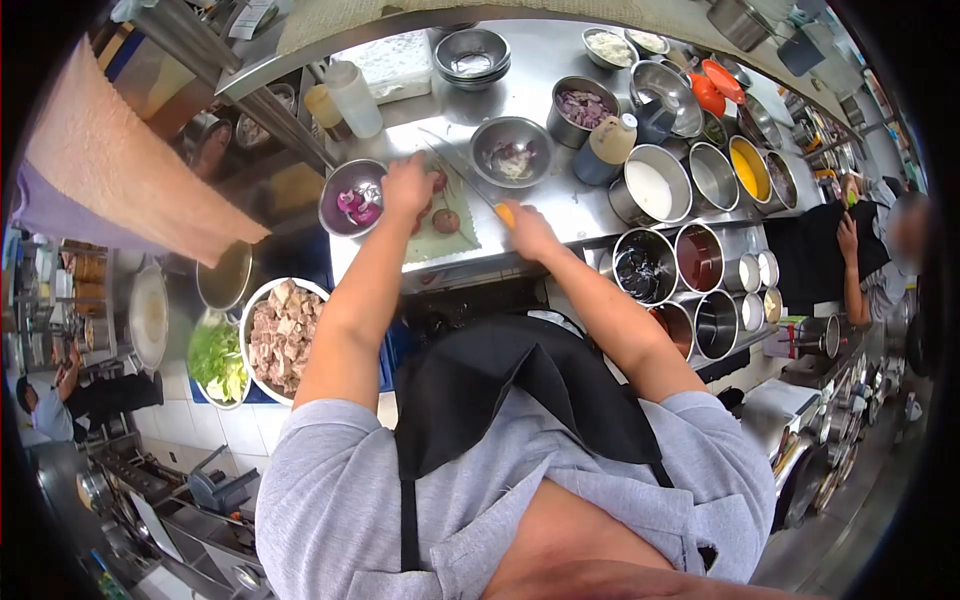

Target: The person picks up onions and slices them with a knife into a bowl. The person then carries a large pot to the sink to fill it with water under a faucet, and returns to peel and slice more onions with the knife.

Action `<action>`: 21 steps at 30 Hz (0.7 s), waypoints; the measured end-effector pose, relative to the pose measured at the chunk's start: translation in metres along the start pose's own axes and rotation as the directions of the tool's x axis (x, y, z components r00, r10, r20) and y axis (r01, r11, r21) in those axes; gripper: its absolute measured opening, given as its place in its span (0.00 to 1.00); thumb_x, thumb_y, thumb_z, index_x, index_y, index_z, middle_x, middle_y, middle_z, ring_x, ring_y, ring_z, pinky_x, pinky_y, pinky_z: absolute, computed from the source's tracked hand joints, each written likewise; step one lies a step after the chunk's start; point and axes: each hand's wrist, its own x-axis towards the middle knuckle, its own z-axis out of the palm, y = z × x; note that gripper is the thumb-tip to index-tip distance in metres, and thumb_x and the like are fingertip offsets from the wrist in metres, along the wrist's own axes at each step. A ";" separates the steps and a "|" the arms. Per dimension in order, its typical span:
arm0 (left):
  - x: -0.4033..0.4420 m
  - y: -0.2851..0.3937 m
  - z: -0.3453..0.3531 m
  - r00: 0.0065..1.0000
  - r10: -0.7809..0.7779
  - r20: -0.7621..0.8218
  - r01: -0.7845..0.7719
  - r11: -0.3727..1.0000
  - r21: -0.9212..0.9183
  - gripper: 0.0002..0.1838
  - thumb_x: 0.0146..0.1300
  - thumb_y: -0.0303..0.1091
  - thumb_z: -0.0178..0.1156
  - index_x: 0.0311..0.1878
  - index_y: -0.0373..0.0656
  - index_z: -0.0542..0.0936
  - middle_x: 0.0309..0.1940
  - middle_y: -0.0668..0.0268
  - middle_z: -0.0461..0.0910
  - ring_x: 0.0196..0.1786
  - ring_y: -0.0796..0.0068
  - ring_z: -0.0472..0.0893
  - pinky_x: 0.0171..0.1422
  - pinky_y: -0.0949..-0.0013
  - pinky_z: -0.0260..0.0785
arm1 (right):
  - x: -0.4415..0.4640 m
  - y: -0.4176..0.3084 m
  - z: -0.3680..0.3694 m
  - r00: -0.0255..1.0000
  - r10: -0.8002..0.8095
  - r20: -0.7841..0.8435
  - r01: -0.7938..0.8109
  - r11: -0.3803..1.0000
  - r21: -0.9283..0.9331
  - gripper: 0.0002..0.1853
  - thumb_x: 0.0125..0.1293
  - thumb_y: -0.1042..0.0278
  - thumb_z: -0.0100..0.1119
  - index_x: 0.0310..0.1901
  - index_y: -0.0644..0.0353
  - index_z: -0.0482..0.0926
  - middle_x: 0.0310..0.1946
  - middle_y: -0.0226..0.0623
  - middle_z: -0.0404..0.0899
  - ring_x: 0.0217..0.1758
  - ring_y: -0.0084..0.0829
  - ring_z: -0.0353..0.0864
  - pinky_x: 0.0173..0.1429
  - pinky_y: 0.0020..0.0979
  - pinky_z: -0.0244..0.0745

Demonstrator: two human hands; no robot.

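Observation:
My left hand (406, 186) is over the left part of a green cutting board (440, 246), its fingers curled against a red onion (438, 181). Another red onion (446, 221) lies on the board between my hands, and a further one is partly hidden by my left wrist. My right hand (532, 234) grips a knife (505, 214) by its yellow handle, the blade pointing away and to the left across the board. Just left of my left hand, a metal bowl (330, 212) holds purple onion pieces (360, 205).
Beyond the knife stands a metal bowl (512, 130) with pale scraps. A pot of chopped onion (585, 108), a dark sauce bottle (606, 150) and several pots crowd the right. A tub of meat chunks (285, 335) sits low left. Co-workers (850, 235) stand at both sides.

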 end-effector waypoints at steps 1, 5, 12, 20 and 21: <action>-0.009 -0.012 -0.001 0.990 0.014 -0.141 -0.040 0.981 -0.188 0.20 0.64 0.40 0.59 0.57 0.42 0.77 0.55 0.55 0.80 0.60 0.52 0.75 0.64 0.53 0.65 | -0.008 0.006 0.000 1.000 -0.016 0.009 0.016 1.000 -0.002 0.34 0.60 0.75 0.57 0.70 0.51 0.62 0.56 0.60 0.71 0.59 0.57 0.74 0.64 0.48 0.70; -0.111 -0.054 -0.027 0.923 -0.332 -0.194 0.148 0.774 -0.616 0.11 0.64 0.33 0.59 0.47 0.42 0.83 0.38 0.55 0.86 0.44 0.56 0.85 0.49 0.62 0.75 | -0.032 0.005 -0.010 0.937 -0.263 -0.228 0.293 0.950 0.108 0.28 0.60 0.75 0.59 0.64 0.55 0.70 0.53 0.49 0.74 0.57 0.52 0.75 0.63 0.45 0.69; -0.370 -0.107 -0.024 0.597 -0.790 -0.140 0.659 0.583 -0.475 0.13 0.65 0.38 0.59 0.34 0.36 0.82 0.20 0.57 0.80 0.25 0.64 0.81 0.35 0.62 0.73 | -0.015 -0.082 0.042 0.826 -0.560 0.059 0.483 0.759 0.437 0.22 0.63 0.77 0.56 0.60 0.58 0.73 0.44 0.38 0.77 0.49 0.33 0.79 0.52 0.33 0.76; -0.585 -0.134 -0.045 0.085 -0.963 -0.257 0.747 0.233 -0.623 0.16 0.58 0.42 0.68 0.41 0.39 0.79 0.30 0.57 0.83 0.35 0.61 0.83 0.43 0.60 0.74 | -0.129 -0.211 0.152 0.279 -0.783 0.556 0.634 0.585 0.506 0.26 0.60 0.75 0.62 0.62 0.58 0.71 0.46 0.44 0.75 0.45 0.36 0.79 0.53 0.35 0.76; -0.603 -0.140 -0.049 0.050 -0.962 -0.268 0.735 0.217 -0.642 0.16 0.58 0.42 0.68 0.41 0.39 0.79 0.30 0.57 0.83 0.35 0.61 0.83 0.43 0.60 0.74 | -0.144 -0.230 0.161 0.195 -0.775 0.602 0.662 0.556 0.502 0.28 0.60 0.76 0.62 0.63 0.59 0.70 0.47 0.43 0.74 0.46 0.34 0.78 0.54 0.35 0.76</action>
